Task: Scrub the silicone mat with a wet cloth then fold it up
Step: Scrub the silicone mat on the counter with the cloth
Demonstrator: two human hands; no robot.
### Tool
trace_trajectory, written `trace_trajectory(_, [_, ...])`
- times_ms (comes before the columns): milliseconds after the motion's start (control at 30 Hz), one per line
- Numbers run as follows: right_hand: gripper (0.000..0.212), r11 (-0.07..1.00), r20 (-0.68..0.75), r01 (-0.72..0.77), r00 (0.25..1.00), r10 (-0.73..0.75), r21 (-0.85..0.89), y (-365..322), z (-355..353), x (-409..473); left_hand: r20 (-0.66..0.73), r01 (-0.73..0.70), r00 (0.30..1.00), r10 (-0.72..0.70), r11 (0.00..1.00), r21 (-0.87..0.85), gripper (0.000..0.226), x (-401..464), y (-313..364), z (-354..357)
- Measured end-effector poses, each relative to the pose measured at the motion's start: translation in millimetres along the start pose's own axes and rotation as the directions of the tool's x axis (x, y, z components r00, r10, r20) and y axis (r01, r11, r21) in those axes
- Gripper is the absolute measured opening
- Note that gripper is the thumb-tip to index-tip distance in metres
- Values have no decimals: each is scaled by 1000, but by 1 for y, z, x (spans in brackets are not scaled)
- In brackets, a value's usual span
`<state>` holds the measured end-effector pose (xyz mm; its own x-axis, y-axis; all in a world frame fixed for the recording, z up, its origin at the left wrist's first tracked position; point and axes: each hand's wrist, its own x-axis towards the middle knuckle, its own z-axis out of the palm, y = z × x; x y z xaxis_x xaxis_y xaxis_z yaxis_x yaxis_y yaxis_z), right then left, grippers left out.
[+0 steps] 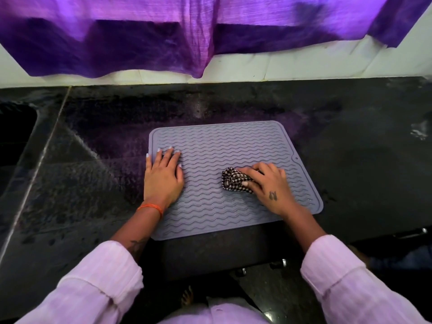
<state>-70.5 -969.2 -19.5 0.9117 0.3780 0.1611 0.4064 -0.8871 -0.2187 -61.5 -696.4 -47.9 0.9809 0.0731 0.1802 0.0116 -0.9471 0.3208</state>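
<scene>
Grey silicone mat (233,178) lies flat on the black stone table (350,141), long axis running 9 to 3 o'clock, as a person scrubs it. The left hand (163,176) presses flat, fingers straight, at the mat's 9 o'clock edge; the right hand (266,183), nearer centre, grips a bunched checked cloth (231,180) pointing toward 9 o'clock.

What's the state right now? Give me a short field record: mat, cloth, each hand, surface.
mat: grey silicone mat, flat, unfolded, wavy ribs up
cloth: checked cloth, bunched, on the mat
left hand: left hand flat, pressing the mat's left part
right hand: right hand gripping the cloth
surface: dark counter
stage: scrubbing, fold not begun
</scene>
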Motion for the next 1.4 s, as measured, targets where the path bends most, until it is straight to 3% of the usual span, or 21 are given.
trace_trajectory(100, [36,999,-56,5,998,-8,-43,-9,5,-30,0,-2,1000,2,1000,13,46,-1,1,0])
trace_trajectory(267, [36,999,44,0,999,2,-37,-9,-5,-21,9,-4,1000,4,1000,19,45,-1,2,-2])
trace_trajectory(433, [38,999,-6,35,999,-35,-37,-21,-5,-63,13,-9,1000,9,1000,19,45,-1,2,-2])
trace_trajectory(600, [38,998,110,46,993,-40,-47,-19,-12,-56,16,-2,1000,2,1000,18,45,-1,3,-3])
trace_trajectory(800, [38,996,42,83,996,-82,-14,-13,-10,-87,0,-4,1000,4,1000,1,44,-1,1,-1])
trace_trajectory(967, [38,987,62,152,986,-155,45,3,-18,-77,-10,10,1000,-10,1000,0,42,-3,4,-2])
trace_trajectory(1100, [38,994,5,105,994,-105,-19,19,-16,-87,-24,8,1000,-8,1000,-20,41,-2,5,-4])
trace_trajectory(1267, [39,973,71,228,971,-230,44,34,-22,-70,-2,49,999,-49,999,-23,54,6,9,-10])
trace_trajectory(1400, [40,987,52,162,985,-163,18,43,-25,-57,-43,74,996,-74,997,-6,42,20,19,-9])
